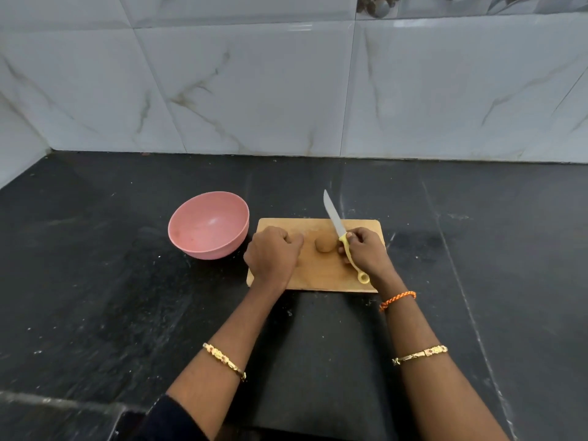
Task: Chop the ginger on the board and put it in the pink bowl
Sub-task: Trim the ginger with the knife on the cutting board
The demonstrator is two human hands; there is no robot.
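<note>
A brown lump of ginger lies in the middle of the wooden cutting board. My right hand grips the yellow handle of a knife just right of the ginger, blade raised and pointing away to the upper left. My left hand rests on the board's left part with its fingers curled under, a short gap left of the ginger; whether it holds anything is hidden. The pink bowl stands empty on the counter left of the board.
The board and bowl sit on a black stone counter that meets a white marble-tiled wall at the back and left. The counter's front edge runs along the bottom left.
</note>
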